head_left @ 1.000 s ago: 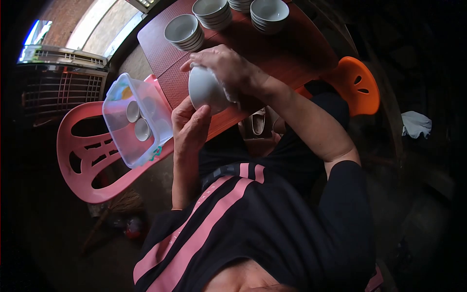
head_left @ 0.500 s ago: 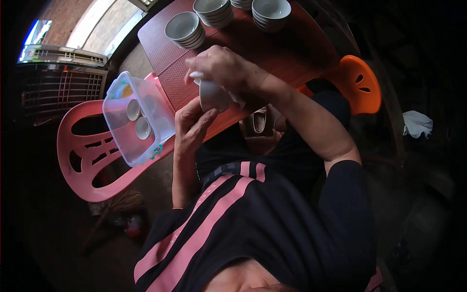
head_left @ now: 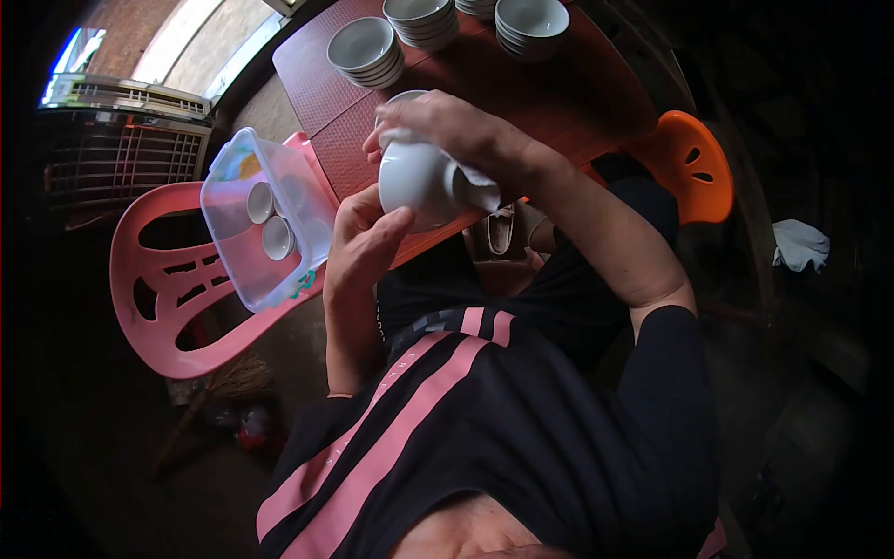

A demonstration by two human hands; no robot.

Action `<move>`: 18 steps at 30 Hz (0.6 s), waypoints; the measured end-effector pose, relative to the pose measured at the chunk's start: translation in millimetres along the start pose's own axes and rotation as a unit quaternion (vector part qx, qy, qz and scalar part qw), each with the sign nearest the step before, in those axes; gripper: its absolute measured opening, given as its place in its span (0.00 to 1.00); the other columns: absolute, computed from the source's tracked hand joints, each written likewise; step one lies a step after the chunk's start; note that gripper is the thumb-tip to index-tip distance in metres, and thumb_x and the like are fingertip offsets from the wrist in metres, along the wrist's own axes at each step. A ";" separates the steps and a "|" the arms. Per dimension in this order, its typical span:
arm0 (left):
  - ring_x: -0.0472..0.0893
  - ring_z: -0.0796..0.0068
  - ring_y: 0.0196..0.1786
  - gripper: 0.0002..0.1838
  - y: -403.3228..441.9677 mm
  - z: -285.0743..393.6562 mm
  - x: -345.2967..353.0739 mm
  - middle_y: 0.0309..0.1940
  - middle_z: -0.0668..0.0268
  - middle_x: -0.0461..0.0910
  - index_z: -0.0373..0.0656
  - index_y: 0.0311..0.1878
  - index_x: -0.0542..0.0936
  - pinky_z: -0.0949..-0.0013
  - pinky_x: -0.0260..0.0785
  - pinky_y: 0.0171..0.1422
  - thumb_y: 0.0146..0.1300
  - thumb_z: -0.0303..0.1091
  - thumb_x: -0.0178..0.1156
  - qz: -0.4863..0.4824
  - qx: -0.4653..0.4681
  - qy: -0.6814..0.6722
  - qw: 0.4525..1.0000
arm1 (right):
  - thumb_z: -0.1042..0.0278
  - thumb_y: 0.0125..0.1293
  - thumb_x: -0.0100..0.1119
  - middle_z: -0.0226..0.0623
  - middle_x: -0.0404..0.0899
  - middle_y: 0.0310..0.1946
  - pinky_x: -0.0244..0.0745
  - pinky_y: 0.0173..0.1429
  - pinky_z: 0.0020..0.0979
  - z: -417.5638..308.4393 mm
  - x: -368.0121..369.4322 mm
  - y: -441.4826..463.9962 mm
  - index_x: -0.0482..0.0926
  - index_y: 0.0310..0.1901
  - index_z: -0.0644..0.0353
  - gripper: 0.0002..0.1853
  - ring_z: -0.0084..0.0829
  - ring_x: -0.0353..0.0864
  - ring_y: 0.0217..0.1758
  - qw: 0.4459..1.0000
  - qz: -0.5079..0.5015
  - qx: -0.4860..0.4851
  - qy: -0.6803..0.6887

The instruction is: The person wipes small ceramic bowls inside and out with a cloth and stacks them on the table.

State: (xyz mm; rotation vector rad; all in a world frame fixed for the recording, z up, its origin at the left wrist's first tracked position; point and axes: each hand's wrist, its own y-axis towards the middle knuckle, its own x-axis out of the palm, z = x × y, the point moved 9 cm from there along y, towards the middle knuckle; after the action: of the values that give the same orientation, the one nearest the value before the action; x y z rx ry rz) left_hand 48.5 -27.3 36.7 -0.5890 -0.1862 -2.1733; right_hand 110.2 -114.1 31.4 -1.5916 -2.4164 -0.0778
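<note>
A white bowl (head_left: 416,182), tilted on its side with its outer wall toward me, is held over the near edge of the red-brown table (head_left: 321,102). My left hand (head_left: 365,233) grips it from the lower left, thumb on the outside. On its upper side lies my right hand (head_left: 442,124), pressing a white cloth (head_left: 478,186) against the bowl. The cloth hangs down past the bowl's right side. Part of the rim shows above my right fingers.
Stacks of white bowls (head_left: 363,47) stand at the table's far side. At the left, a clear plastic bin (head_left: 247,270) with small bowls (head_left: 277,238) rests on a pink chair (head_left: 172,349). An orange chair (head_left: 694,186) is at the right, with a white cloth (head_left: 799,244) beyond.
The bowl has turned in my hands, showing more of its outer wall and base side. My right hand has shifted slightly right with the cloth. The view has moved a little.
</note>
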 end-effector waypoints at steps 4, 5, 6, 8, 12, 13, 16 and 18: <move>0.79 0.73 0.44 0.16 0.6 -10.8 -6.0 0.39 0.62 0.79 0.30 0.49 0.75 0.73 0.69 0.50 0.62 0.32 0.59 0.055 0.015 -0.081 0.995 | 0.49 0.63 0.46 0.38 0.82 0.40 0.73 0.54 0.39 -54.7 55.9 -41.6 0.82 0.42 0.51 0.19 0.37 0.82 0.41 0.732 -0.020 -0.413 -0.542; 0.79 0.73 0.42 0.15 -0.8 -22.3 -17.3 0.38 0.63 0.79 0.32 0.47 0.76 0.73 0.70 0.47 0.62 0.32 0.59 0.022 0.039 -0.140 0.989 | 0.51 0.62 0.49 0.37 0.81 0.42 0.75 0.51 0.38 -53.3 60.0 -42.9 0.82 0.42 0.53 0.18 0.35 0.82 0.43 0.747 -0.020 -0.398 -0.532; 0.79 0.73 0.43 0.15 -3.2 -44.9 -34.3 0.38 0.63 0.79 0.33 0.48 0.76 0.73 0.70 0.48 0.61 0.32 0.59 0.020 0.019 -0.178 0.984 | 0.52 0.62 0.51 0.36 0.81 0.43 0.76 0.49 0.37 -51.8 64.1 -44.8 0.81 0.42 0.54 0.17 0.33 0.81 0.46 0.761 -0.020 -0.384 -0.522; 0.78 0.70 0.47 0.15 -3.9 -28.9 -26.8 0.41 0.61 0.79 0.31 0.48 0.76 0.70 0.69 0.54 0.61 0.29 0.59 -0.001 0.021 -0.062 0.998 | 0.60 0.59 0.52 0.40 0.81 0.37 0.76 0.44 0.38 -47.4 58.6 -42.0 0.80 0.41 0.55 0.13 0.36 0.82 0.41 0.744 -0.034 -0.374 -0.552; 0.78 0.70 0.47 0.14 2.4 -2.6 2.7 0.42 0.58 0.79 0.28 0.45 0.77 0.68 0.67 0.57 0.59 0.28 0.60 0.004 0.063 -0.032 0.997 | 0.67 0.56 0.55 0.46 0.79 0.35 0.77 0.41 0.36 -21.0 -4.7 5.9 0.78 0.41 0.60 0.11 0.41 0.82 0.36 0.950 -0.036 -0.211 -0.225; 0.78 0.70 0.47 0.14 1.5 -2.8 2.8 0.42 0.58 0.79 0.28 0.45 0.77 0.68 0.67 0.57 0.59 0.28 0.60 0.001 0.065 -0.032 0.997 | 0.68 0.61 0.50 0.46 0.80 0.36 0.76 0.44 0.33 -31.0 -10.0 -1.8 0.78 0.42 0.62 0.11 0.38 0.81 0.38 0.890 -0.005 -0.327 -0.317; 0.78 0.71 0.47 0.15 1.2 -1.2 -5.6 0.43 0.58 0.80 0.28 0.45 0.77 0.69 0.68 0.54 0.56 0.26 0.63 -0.035 0.122 -0.005 0.992 | 0.69 0.67 0.44 0.42 0.80 0.38 0.75 0.46 0.30 26.2 -16.5 16.2 0.77 0.42 0.67 0.13 0.31 0.80 0.38 0.977 -0.022 0.007 0.211; 0.78 0.72 0.46 0.15 2.6 -0.9 -6.3 0.42 0.58 0.80 0.28 0.46 0.76 0.70 0.69 0.53 0.56 0.26 0.63 -0.045 0.095 0.046 0.993 | 0.69 0.67 0.44 0.42 0.80 0.37 0.75 0.46 0.30 15.8 -8.7 6.8 0.77 0.42 0.67 0.13 0.30 0.80 0.39 0.964 -0.025 0.051 0.260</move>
State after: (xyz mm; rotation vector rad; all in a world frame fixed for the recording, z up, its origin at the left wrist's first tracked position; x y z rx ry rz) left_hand 53.5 -24.7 32.7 -0.3781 -0.3726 -2.2331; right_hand 116.8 -116.3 13.4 -1.2667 -2.0130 -0.3314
